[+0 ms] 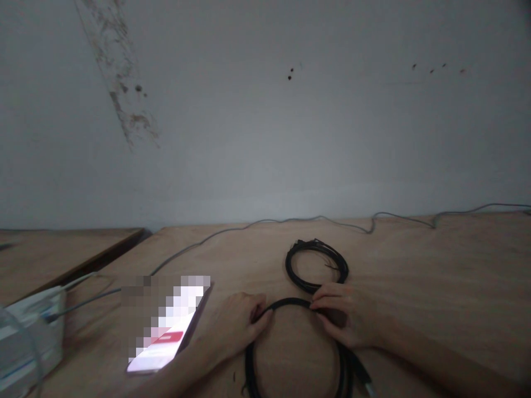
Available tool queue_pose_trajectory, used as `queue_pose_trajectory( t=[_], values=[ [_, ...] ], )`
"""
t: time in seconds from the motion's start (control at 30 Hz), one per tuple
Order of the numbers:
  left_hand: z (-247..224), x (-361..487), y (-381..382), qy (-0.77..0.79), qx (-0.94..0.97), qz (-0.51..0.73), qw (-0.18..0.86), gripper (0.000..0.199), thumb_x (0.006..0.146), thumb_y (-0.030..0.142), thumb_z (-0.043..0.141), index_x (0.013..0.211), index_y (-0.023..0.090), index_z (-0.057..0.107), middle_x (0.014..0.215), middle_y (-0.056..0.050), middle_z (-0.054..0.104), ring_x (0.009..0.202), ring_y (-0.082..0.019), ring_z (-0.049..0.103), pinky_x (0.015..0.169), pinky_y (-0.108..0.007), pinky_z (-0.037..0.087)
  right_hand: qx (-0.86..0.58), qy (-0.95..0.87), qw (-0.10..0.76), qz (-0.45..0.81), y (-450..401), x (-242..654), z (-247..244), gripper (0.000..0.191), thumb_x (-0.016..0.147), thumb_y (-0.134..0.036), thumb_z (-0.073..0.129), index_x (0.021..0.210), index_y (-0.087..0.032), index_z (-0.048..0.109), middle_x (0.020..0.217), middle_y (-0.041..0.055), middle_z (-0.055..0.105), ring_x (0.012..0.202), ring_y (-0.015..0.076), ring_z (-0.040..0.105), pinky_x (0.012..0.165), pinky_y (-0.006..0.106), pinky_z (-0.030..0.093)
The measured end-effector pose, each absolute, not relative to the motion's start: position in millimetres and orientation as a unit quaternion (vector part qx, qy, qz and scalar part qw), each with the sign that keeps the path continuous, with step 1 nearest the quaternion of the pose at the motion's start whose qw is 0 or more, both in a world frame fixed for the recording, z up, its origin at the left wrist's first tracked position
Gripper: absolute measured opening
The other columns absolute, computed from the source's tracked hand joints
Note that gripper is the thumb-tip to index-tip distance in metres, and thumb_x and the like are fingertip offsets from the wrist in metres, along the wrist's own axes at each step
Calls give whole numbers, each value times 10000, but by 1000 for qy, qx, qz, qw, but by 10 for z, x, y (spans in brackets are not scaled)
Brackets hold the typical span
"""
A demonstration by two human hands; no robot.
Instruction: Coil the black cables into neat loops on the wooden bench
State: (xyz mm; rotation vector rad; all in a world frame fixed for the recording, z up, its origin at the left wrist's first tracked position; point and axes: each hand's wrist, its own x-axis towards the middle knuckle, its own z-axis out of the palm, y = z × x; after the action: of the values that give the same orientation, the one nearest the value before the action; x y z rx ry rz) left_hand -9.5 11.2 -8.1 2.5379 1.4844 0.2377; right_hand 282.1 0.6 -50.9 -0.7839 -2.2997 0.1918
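A black cable point(290, 302) forms a large loop on the wooden table, its lower part cut off by the frame's bottom edge. My left hand point(243, 320) pinches the loop at its upper left, fingers closed round it. On the upper right of the same loop, my right hand point(346, 315) grips the cable between thumb and fingers. A cable end with a metal plug point(369, 387) sticks out below my right hand. Just beyond that hand lies a second, smaller coil of black cable point(287, 265), flat on the table.
A lit phone point(166, 342), partly pixelated, lies left of my left hand. At the far left stands a white device point(29, 342) with cables plugged in. A thin grey cable point(224, 230) runs along the table's back edge by the wall point(265, 138).
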Motion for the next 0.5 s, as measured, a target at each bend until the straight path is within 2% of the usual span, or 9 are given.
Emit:
queue_pose_trajectory(
  t=[0.17,0.3,0.5],
  values=[
    [-85,-99,111,499,857,81,95,361,959,477,454,730,209,531,732,-16,617,687,-189,549,607,-292,310,-391,-845,351,98,-25,2752,-487,111,881,-194,645,923,-245,734,921,13,756,844,178,708,786,298,560],
    [-90,-107,112,498,858,82,99,379,966,491,443,732,207,536,737,-16,621,691,-186,550,613,-291,312,-442,-812,349,150,-5,2757,-536,141,864,-203,652,974,-250,727,839,-3,755,725,167,704,688,276,551],
    [-122,-122,129,497,859,83,94,385,965,497,449,731,208,548,731,-18,623,686,-188,553,609,-297,303,-444,-801,357,185,38,2797,-552,151,895,-206,629,980,-266,738,886,-8,773,769,169,714,689,264,540]
  ],
)
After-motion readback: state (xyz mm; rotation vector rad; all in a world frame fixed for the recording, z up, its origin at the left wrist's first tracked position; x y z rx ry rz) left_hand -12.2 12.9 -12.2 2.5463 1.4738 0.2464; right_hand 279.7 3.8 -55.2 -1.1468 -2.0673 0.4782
